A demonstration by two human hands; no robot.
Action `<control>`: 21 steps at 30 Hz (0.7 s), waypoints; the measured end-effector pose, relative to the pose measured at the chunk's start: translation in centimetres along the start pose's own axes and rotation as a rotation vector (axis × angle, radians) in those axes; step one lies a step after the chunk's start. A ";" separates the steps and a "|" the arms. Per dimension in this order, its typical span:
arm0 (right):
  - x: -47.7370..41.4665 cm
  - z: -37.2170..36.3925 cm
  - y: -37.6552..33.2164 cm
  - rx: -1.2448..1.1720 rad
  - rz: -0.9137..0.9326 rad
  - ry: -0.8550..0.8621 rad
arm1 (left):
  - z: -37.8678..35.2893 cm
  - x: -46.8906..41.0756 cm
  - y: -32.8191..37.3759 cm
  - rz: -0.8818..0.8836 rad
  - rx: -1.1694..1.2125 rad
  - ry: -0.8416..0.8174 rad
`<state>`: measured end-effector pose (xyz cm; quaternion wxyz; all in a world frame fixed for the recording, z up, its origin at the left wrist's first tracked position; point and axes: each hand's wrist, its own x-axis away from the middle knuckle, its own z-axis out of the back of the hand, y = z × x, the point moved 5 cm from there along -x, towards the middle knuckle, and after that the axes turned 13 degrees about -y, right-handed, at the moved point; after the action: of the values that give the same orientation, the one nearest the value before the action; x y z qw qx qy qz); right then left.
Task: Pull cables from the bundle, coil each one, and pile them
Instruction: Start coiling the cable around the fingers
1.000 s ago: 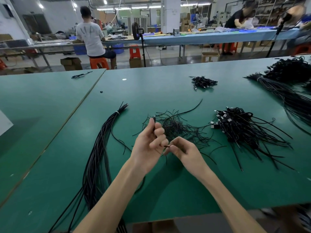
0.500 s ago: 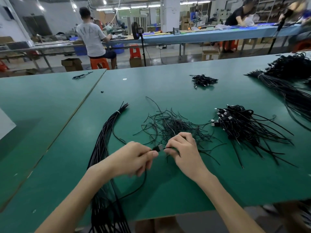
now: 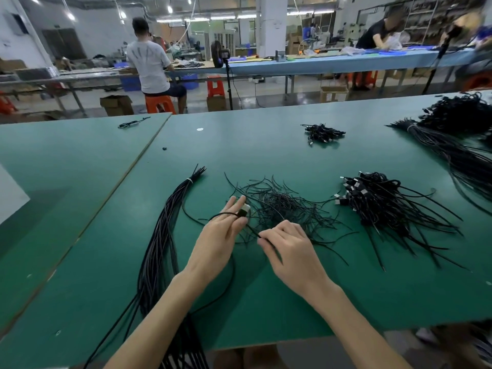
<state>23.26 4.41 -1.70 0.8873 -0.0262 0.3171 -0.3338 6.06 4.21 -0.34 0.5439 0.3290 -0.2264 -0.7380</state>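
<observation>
Just short of the tie heap (image 3: pixel 282 206), the left hand (image 3: pixel 221 235) grips the cable (image 3: pixel 232 278) at its plug, slack running nearward under the wrist. The right hand (image 3: pixel 287 246) alongside pinches a thin strand. The bundle (image 3: pixel 159 249) lies left of the heap, the pile (image 3: pixel 386 206) right.

Table (image 3: pixel 218 158) open betw. long bundle (image 3: pixel 170 222) & wire tangle (image 3: pixel 287 206).

A green table (image 3: pixel 266 302) fills the foreground. Beyond it, a person in a white shirt (image 3: pixel 150 67) sits on an orange stool (image 3: pixel 159 103), back to the camera, with a cardboard box (image 3: pixel 117 105) on the floor nearby. A fan on a stand (image 3: pixel 219 54) stands before a long blue-topped bench (image 3: pixel 332 63), where a person in black (image 3: pixel 372 35) leans over. A white pillar (image 3: pixel 271 22) rises behind.
</observation>
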 end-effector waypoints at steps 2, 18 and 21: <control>0.1 -0.2 -0.4 0.019 0.035 -0.011 | -0.7 0.0 -0.3 0.071 0.277 0.028; -0.1 -0.9 -0.3 0.034 -0.018 -0.176 | 1.1 0.7 1.5 0.104 1.146 -0.249; -0.1 -1.3 -0.1 0.077 -0.024 -0.173 | 1.3 1.6 1.8 0.134 0.506 -0.359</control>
<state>22.45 4.62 -2.68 0.9076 -0.0245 0.2260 -0.3531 5.98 2.11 1.40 0.4436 0.3024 -0.5163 -0.6672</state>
